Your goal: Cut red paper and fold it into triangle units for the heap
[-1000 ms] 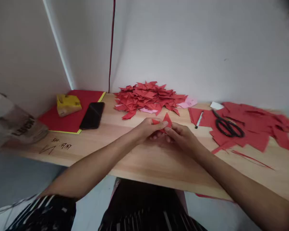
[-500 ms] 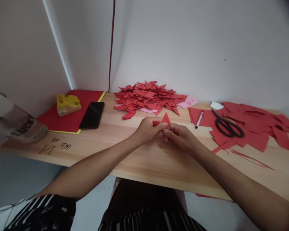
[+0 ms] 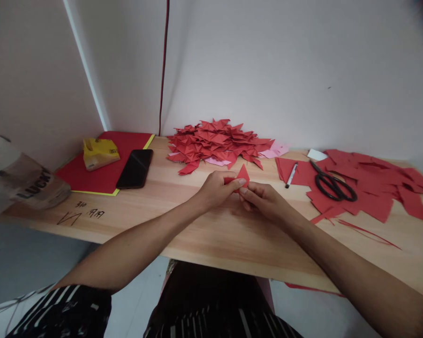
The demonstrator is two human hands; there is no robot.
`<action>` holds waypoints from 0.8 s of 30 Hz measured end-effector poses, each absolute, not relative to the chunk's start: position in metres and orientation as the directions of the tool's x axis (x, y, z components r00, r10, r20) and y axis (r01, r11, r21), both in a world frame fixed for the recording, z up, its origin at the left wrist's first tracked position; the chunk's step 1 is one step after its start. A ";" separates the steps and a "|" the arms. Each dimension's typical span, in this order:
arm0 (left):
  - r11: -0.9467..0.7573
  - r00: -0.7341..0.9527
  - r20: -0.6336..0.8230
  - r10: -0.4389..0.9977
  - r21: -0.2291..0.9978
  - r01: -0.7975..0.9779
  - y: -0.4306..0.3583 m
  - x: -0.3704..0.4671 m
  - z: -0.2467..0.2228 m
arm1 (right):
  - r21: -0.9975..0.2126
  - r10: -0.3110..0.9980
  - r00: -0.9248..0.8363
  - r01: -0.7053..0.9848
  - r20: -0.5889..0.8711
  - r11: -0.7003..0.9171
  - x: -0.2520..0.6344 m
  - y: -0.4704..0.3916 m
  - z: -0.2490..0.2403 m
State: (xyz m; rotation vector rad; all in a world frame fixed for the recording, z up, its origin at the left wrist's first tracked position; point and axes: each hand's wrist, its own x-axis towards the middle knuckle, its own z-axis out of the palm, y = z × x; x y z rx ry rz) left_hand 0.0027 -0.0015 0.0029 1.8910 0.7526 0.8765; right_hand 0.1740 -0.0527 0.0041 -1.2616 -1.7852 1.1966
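Observation:
A small folded red paper [image 3: 244, 175] is held between my two hands above the middle of the wooden table, its pointed tip facing up. My left hand [image 3: 218, 188] grips its left side, thumb on top. The thumb and fingers of my right hand [image 3: 260, 197] pinch its lower right edge. Just beyond my hands lies a heap of folded red paper pieces [image 3: 215, 141], with a few pink ones among them.
Black scissors [image 3: 334, 187] and a pen [image 3: 291, 175] rest on red paper sheets [image 3: 373, 188] at the right. At the left are a phone [image 3: 134, 169], a yellow packet [image 3: 101, 152] on red sheets, and a clear plastic container [image 3: 39, 185].

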 end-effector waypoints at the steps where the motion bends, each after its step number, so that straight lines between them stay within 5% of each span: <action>1: -0.412 0.559 0.268 0.785 0.899 0.149 -0.002 0.003 0.003 | -0.929 0.934 -0.356 0.346 -0.005 0.127 0.175 -0.052 0.003; 11: -0.423 0.568 0.260 0.781 0.889 0.174 -0.005 0.002 0.004 | -0.953 0.933 -0.358 0.293 -0.031 0.081 0.177 -0.053 0.000; 24: -0.208 0.633 0.131 0.763 0.977 0.049 -0.007 0.001 0.006 | -0.983 0.932 -0.354 0.182 -0.080 -0.015 0.173 -0.056 0.007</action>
